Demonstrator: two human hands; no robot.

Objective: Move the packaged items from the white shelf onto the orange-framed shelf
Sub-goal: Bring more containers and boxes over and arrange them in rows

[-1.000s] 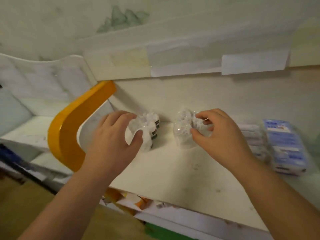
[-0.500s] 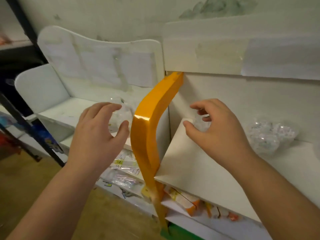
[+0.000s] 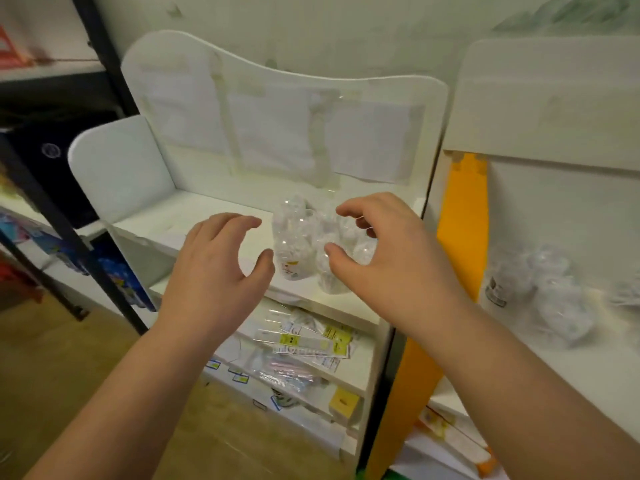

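Two clear plastic packages point(image 3: 294, 244) stand side by side on the top board of the white shelf point(image 3: 194, 220). My left hand point(image 3: 218, 271) hovers just left of them, fingers spread, holding nothing. My right hand point(image 3: 384, 251) curls around the right package point(image 3: 346, 237), thumb in front and fingers behind; whether it touches is unclear. The orange-framed shelf point(image 3: 464, 216) stands to the right, and several clear packages point(image 3: 540, 289) lie on its board.
Lower tiers of the white shelf hold flat packets with yellow labels point(image 3: 308, 337). A black metal rack point(image 3: 62, 216) with blue packs stands on the left. The wooden floor point(image 3: 52, 358) lies below.
The view has swung left from the orange-framed shelf to the white shelf. Both hands left the packages set there and now reach, empty, around the two packages on the white shelf.
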